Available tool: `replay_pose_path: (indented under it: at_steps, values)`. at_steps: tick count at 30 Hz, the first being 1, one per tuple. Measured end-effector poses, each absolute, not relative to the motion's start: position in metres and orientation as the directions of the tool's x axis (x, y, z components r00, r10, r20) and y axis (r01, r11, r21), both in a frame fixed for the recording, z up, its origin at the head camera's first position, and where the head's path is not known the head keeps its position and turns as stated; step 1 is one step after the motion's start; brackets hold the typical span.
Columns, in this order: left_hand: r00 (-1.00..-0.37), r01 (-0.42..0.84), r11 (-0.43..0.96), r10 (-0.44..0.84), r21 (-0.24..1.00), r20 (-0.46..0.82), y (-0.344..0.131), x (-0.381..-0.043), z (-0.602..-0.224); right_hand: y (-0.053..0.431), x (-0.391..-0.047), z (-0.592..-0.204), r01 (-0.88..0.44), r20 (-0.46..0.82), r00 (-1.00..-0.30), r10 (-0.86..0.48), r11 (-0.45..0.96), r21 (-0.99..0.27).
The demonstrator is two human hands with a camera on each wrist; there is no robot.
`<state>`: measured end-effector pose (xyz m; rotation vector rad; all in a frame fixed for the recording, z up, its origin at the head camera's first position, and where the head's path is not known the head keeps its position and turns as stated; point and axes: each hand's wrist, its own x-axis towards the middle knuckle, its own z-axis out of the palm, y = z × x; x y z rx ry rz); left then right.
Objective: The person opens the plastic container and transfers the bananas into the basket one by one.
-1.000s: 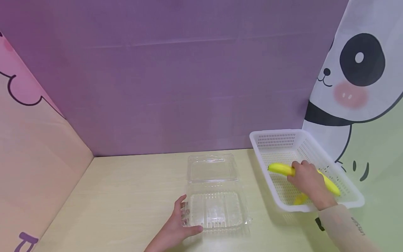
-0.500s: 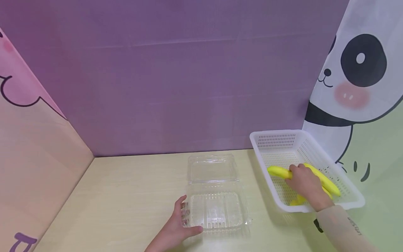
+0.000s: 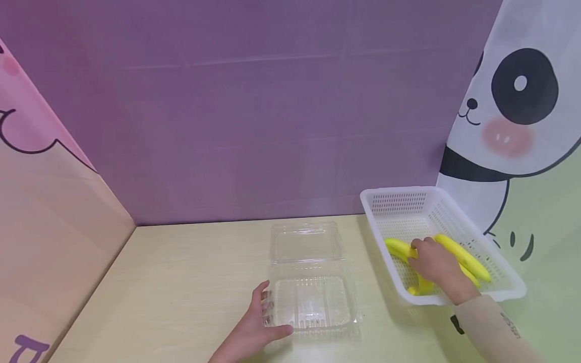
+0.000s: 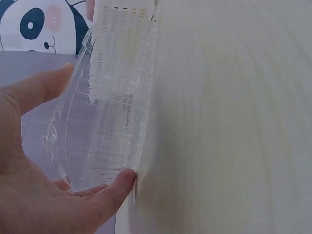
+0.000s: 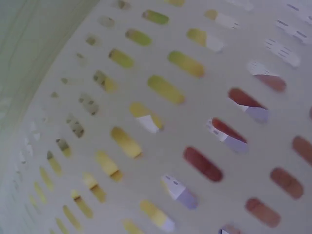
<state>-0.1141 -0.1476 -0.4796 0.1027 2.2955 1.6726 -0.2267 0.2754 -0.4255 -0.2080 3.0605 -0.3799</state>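
A clear plastic clamshell box (image 3: 313, 302) lies unfolded on the table, its lid (image 3: 306, 243) laid back. My left hand (image 3: 254, 322) holds its left end between thumb and fingers; the left wrist view shows the thumb and fingertips at the edges of the clear box (image 4: 97, 126). My right hand (image 3: 433, 262) reaches into a white basket (image 3: 379, 222), fingers curled down over a yellow banana (image 3: 399, 248). Another banana (image 3: 465, 257) lies right of that hand, with more yellow under it. In the right wrist view, the slotted basket wall (image 5: 161, 146) hides most of the hand.
The pale table (image 3: 181, 282) ends at a purple backdrop (image 3: 249, 126). A panda-print panel (image 3: 508, 151) stands close to the basket on the right, and a pink and cream panel (image 3: 54, 212) borders the left side.
My right hand has slid slightly left and off the right-hand banana, onto the left one. Yellow at the basket's near side has shifted left. My left hand and the clamshell box have stayed put.
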Motion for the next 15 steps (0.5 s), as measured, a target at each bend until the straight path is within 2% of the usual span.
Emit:
replay_pose_path:
  at_steps: [11,15]
  values:
    - [-0.953,-0.111,0.311,0.236,0.944,-0.190,-0.147,-0.112,-0.478,0.265,-0.216,-0.413,-0.118,0.036,-0.993,-0.112,0.965,-0.236]
    - [-0.953,-0.104,0.310,0.240,0.945,-0.183,-0.147,-0.112,-0.478,0.257,-0.207,-0.408,-0.142,0.106,-0.987,-0.119,0.959,-0.246]
